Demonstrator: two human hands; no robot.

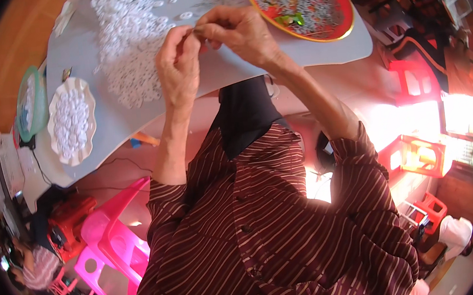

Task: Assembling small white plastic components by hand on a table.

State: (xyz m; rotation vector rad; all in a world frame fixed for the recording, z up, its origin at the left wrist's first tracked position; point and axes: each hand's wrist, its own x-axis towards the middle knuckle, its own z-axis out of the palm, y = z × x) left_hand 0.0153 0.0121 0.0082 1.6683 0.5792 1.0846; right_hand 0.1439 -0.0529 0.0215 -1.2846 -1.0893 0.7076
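Left hand [179, 64] and right hand [243, 36] meet, both pinched closed; any held piece is hidden. The white rings [124, 12] look light and stiff, best gripped by the rim.

In front of the round red tray [342, 3], gray tabletop [326, 53] is leaving room. Left of the tray, the right hand [245, 36] and left hand [178, 67] are obstructing; heaped white rings [127, 46] are lying farther left.

From my end I can read no text, label or number; any marks on the pale sheet [10, 164] by the grey table's [106, 128] left edge are illegible
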